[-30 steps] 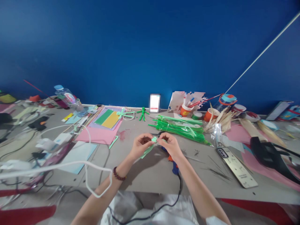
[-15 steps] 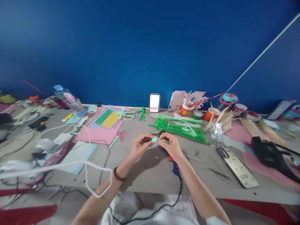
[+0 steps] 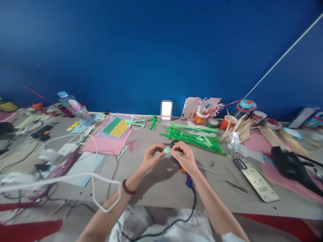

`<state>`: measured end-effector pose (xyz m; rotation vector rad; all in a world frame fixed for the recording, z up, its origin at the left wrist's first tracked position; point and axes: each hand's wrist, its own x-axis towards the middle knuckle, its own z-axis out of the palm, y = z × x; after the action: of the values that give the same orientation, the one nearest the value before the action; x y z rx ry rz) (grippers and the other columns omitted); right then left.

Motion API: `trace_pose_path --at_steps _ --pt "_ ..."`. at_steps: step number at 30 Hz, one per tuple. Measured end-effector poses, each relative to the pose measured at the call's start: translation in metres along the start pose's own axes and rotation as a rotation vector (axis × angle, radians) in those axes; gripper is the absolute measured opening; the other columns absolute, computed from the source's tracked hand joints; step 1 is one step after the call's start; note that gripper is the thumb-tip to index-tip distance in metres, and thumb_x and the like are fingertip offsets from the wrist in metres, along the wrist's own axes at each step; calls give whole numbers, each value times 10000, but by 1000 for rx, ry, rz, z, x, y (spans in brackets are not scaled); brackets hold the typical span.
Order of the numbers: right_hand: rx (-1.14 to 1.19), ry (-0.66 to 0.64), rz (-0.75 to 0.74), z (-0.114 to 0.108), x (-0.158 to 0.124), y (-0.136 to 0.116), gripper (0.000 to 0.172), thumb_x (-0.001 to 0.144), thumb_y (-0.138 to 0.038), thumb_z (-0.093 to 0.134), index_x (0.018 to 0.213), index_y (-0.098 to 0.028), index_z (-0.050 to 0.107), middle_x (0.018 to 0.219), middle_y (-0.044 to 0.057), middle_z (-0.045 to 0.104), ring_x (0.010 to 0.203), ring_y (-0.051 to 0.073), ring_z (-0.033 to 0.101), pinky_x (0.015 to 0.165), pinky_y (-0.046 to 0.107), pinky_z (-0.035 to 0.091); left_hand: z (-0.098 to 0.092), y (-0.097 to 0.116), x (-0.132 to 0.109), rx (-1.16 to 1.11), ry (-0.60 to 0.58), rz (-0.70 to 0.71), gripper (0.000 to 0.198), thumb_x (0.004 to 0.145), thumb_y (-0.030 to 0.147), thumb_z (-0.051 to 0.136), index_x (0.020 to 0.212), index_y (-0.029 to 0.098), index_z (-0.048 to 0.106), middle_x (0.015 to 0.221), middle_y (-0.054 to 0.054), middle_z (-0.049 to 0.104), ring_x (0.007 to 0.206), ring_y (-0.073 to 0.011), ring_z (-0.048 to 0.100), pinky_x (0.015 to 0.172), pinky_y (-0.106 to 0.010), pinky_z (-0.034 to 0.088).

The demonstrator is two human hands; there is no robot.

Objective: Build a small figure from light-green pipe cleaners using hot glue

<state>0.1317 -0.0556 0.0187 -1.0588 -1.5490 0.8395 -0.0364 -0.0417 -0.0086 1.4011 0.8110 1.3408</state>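
Observation:
Between both hands, above the middle of the table, is a small light-green pipe cleaner piece [image 3: 167,150], bent into a compact shape. My left hand [image 3: 153,157] pinches it from the left with thumb and fingertips. From the right, my right hand [image 3: 185,157] pinches it the same way. Beneath the right hand lies a blue and orange glue gun [image 3: 188,180], partly hidden, its black cord running down over the lap. Scissors [image 3: 173,144] show in part just behind the fingers. A green pipe cleaner figure [image 3: 153,122] stands farther back.
Green pipe cleaners [image 3: 196,138] lie bundled behind my right hand. A phone [image 3: 256,180] rests at the right. Pink paper [image 3: 106,143] and a bent pale-green pipe cleaner [image 3: 122,153] are on the left. A white cable [image 3: 106,179] loops over my left forearm. Paper cups [image 3: 199,119] stand at the back.
The light-green piece has turned slightly between my fingertips. Both hands stay nearly in the same place, and the table's things have not moved.

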Motion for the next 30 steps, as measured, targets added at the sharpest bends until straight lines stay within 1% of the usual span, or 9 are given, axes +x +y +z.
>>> trace_pose_path --at_steps 2,4,7,10,14,19,25,30 --pt "-34 15 -66 0 1 1 58 782 -233 592 734 -200 588 726 3 550 666 135 514 626 256 422 -1 -1 0 36 6 43 181 700 244 715 849 161 654 895 -71 656 811 -159 600 750 -278 483" --pt "-72 15 -119 -1 1 2 22 784 -222 600 793 -208 614 757 10 569 684 142 523 647 271 432 -2 -2 1 74 13 76 168 710 248 705 843 160 652 891 -74 658 823 -163 601 746 -279 484" --pt "-123 0 -176 -2 2 3 94 807 -230 589 874 -229 655 824 34 594 760 165 556 699 303 456 -4 -3 2 123 13 112 154 727 244 689 852 162 651 887 -77 657 842 -169 600 737 -278 487" --pt "-209 9 -244 -4 2 4 111 820 -242 589 877 -245 684 823 43 605 818 186 568 759 338 455 -5 -2 2 164 4 142 150 734 237 682 862 164 653 882 -79 658 839 -171 603 725 -277 491" --pt "-345 30 -318 -7 3 7 96 814 -240 609 856 -254 694 809 35 623 828 193 576 791 363 419 -5 1 3 233 -8 186 146 750 259 665 857 160 653 875 -86 664 814 -168 609 702 -274 499" --pt "-447 15 -358 -9 4 10 74 807 -216 618 833 -250 678 809 23 648 824 191 579 802 368 373 -5 3 3 319 -22 233 124 764 247 648 860 170 656 876 -84 670 857 -174 610 704 -267 499" --pt "-412 -34 -359 -11 5 7 85 818 -210 597 869 -243 656 832 32 657 839 194 579 788 351 395 -4 7 4 365 -29 254 103 769 235 641 848 170 650 864 -78 673 828 -162 612 711 -265 497" --pt "-420 -91 -393 -15 7 5 86 804 -175 603 832 -240 651 838 34 630 834 192 567 783 348 406 -4 8 3 372 -59 252 104 771 220 635 866 180 651 885 -80 673 852 -168 613 713 -267 502"
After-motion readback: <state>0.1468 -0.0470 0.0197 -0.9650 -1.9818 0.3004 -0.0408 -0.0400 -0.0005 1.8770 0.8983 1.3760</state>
